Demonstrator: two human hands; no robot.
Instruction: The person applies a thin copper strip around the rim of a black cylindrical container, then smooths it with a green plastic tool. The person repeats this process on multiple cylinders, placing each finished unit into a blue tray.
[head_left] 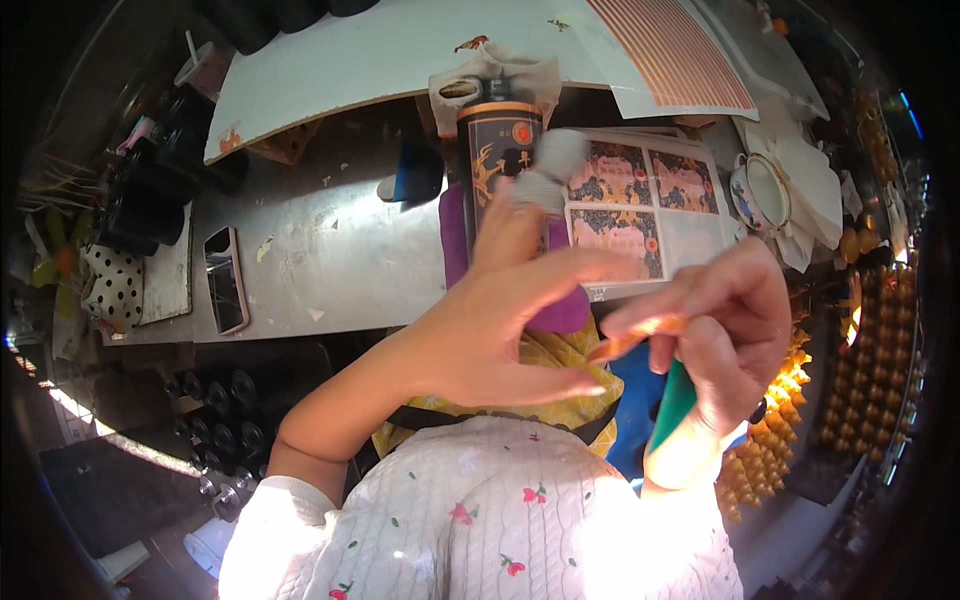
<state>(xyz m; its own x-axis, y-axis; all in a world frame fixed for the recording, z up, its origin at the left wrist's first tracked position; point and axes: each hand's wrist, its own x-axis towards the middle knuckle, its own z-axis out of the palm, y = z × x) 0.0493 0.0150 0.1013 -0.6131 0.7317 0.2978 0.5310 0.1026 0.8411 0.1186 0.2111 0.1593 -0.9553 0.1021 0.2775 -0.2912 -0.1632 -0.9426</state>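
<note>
My left hand is spread above the table's near edge, thumb and fingers apart. Grey-white wrapping, blurred, covers one or more of its fingertips. Those fingertips overlap the view of a dark bottle with gold drawings and a black neck; whether they touch it I cannot tell. My right hand is closed, pinching a thin orange piece whose kind is unclear. A flat green tool sticks out below its palm. A sheet of dark, patterned pink-and-gold labels lies beyond my hands.
Purple cloth lies beneath the bottle. A phone rests on the metal table at left. A white board spans the back. At right are a white cup and many gold ridged pieces; black bottles stand lower left.
</note>
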